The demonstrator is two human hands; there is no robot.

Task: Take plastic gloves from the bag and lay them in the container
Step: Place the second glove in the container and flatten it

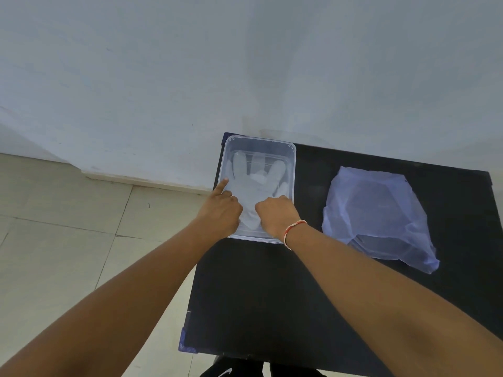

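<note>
The left hand (221,206) is mostly curled, with one finger pointing out and pressing at the left edge of the box (293,170), near the middle of the picture. It holds nothing in its grip. The right hand (276,213) is just beside it, curled into a loose fist with the knuckles down on the glove (254,186). I cannot tell if its grip is pinching the glove or only pushing it flat, because the fingers are tucked under. A thin red and white band (294,231) goes around the right wrist. The glove is inside the clear box, lying flat with its fingers spread and pointing to the top of the picture. It looks thin, pale and see-through, with soft wrinkles. There may be more than one glove stacked there, but I cannot be sure. The box sits at the far left corner of the black surface (272,295). To the right, well apart from the box, lies the bag (378,213). It is a crumpled, see-through bluish bag and it looks like there is something still folded inside it. So at least one glove is already in the box, and the hands seem to be smoothing it down. I think more gloves are left in the bag to bring over.
</note>
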